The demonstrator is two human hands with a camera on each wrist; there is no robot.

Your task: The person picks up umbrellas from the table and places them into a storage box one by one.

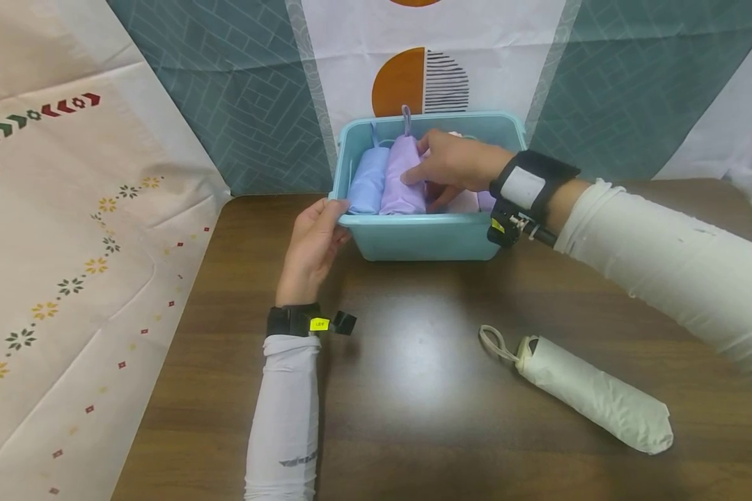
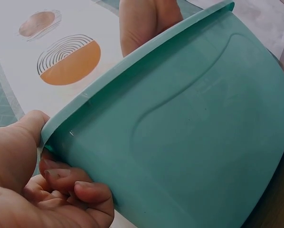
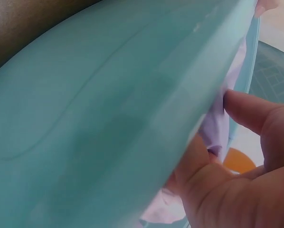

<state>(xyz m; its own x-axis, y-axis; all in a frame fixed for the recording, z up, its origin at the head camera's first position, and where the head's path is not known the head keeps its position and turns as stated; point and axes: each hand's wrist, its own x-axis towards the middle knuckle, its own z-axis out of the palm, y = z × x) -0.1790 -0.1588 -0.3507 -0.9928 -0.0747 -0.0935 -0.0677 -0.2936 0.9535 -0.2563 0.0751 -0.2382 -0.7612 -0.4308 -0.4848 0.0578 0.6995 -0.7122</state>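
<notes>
A light-blue plastic bin (image 1: 426, 240) stands at the back of the table with folded umbrellas inside. My left hand (image 1: 310, 243) grips its near left corner, the thumb over the rim and the fingers curled below, as the left wrist view shows. Inside the bin, my right hand (image 1: 460, 161) pinches a lavender folded umbrella (image 1: 402, 174), whose strap loop points up at the back. Left of it lies a blue folded umbrella (image 1: 370, 181). To the right, a pale pink item (image 1: 465, 203) and another purple one (image 1: 486, 202) are partly hidden by my right hand and wrist.
A cream folded umbrella (image 1: 595, 393) with a wrist loop lies diagonally on the brown wooden table (image 1: 401, 438), right of centre. Patterned cloth (image 1: 232, 90) hangs right behind the bin. A cream cloth with printed flowers (image 1: 88, 209) borders the table's left side.
</notes>
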